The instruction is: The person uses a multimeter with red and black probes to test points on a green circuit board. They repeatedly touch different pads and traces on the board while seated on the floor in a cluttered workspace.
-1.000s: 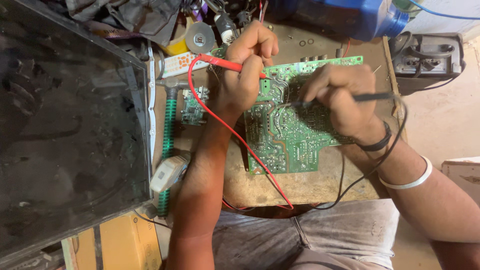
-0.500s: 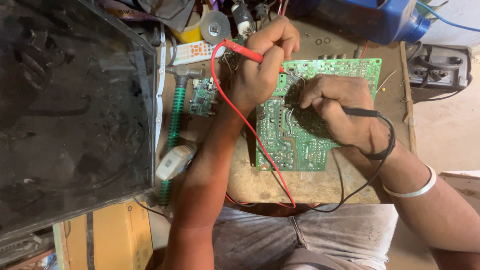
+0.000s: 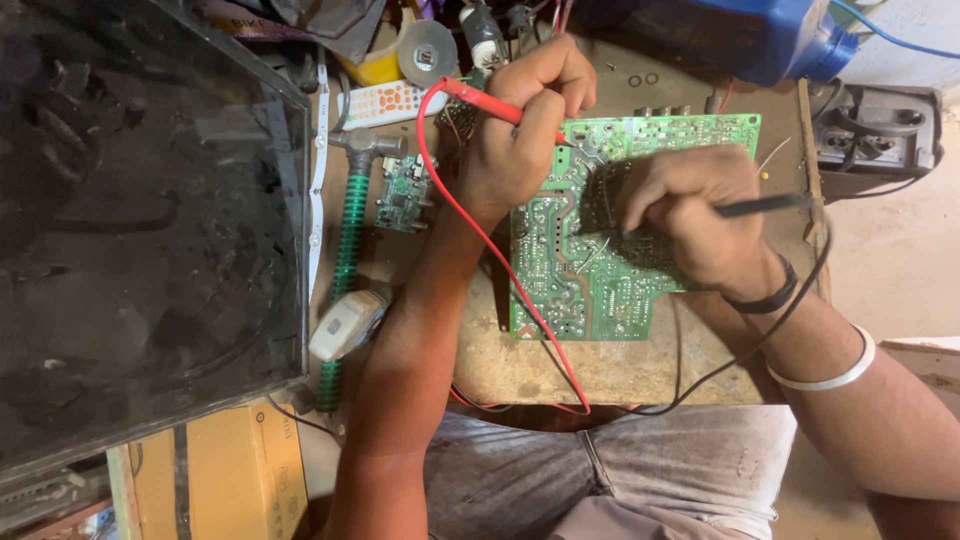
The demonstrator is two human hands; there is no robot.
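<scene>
Lying flat on worn table: green circuit board. Blue container seen at far edge, contents not visible. Red probe gripped by left hand, tip on board. Black probe pinched by right hand, fingers curled tight, resting on board.

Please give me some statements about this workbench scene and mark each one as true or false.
1. The left hand holds a red probe. True.
2. The right hand holds a black probe. True.
3. The large circuit board is blue. False: it is green.
4. A hammer with a green handle lies left of the large circuit board. True.
5. A small circuit board lies on top of the large one. False: it lies apart, beside the hammer.
6. The right wrist is bare. False: it wears a black band.
</scene>
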